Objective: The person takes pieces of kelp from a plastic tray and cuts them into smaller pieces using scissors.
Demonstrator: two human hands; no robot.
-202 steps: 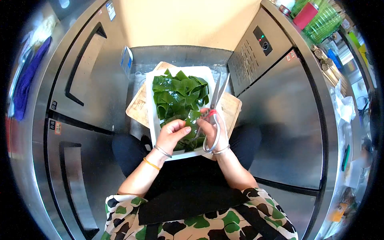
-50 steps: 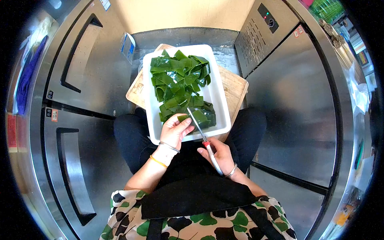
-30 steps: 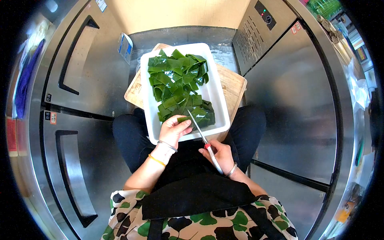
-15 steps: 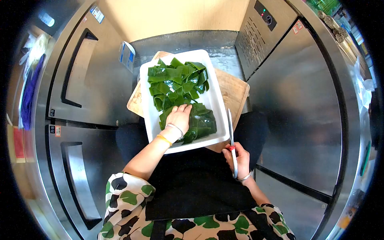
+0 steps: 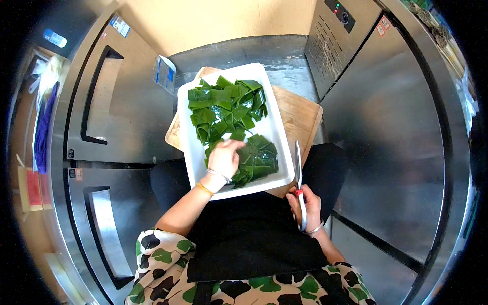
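Observation:
A white tray (image 5: 281, 137) holds two heaps of dark green leafy pieces (image 5: 223, 107), a far one and a near one (image 5: 260, 160). My left hand (image 5: 225, 158) is over the left side of the near heap, its fingers bent and partly blurred; whether they grip a piece is hidden. Right of the tray's near corner, my right hand (image 5: 306, 207) is wrapped round the handles of scissors (image 5: 299, 175) with red at the pivot. Their blades point away from me and look closed.
Under the tray is a wooden board (image 5: 300, 114). Steel cabinets stand at the left (image 5: 127, 112) and right (image 5: 391, 127), close to my knees. A blue-and-white box (image 5: 164, 74) is by the left cabinet, and a purple cloth (image 5: 44, 132) hangs at the far left.
The scissors have moved from the near heap to the tray's right side with my right hand. My left hand has gone from pinching a green piece to reaching over the near heap.

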